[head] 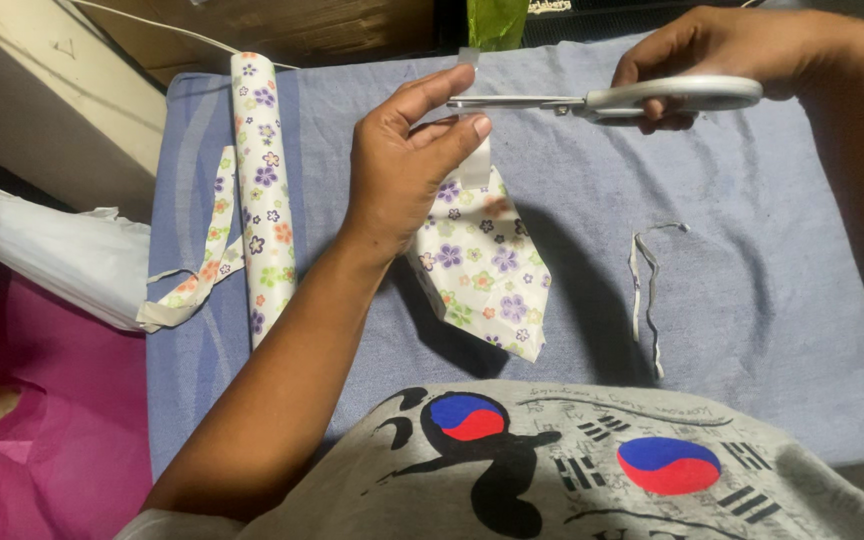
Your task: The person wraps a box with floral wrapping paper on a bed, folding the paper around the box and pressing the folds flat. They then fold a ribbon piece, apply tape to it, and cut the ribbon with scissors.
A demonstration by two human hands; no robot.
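Left hand [402, 160] pinching clear tape [476, 160] above floral packet [482, 265] on blue cloth [752, 290]; right hand [702, 60] gripping scissors [612, 98], blades at tape; paper roll [262, 190] well left

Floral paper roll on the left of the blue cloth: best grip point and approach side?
Grip the floral paper roll near mid-length, coming from above with fingers across its width. It lies flat on the blue cloth, long axis running away from the person, so a mid-length hold should keep it balanced. Its right flank is open; a cut floral strip lies against the lower left side, so avoid that end.
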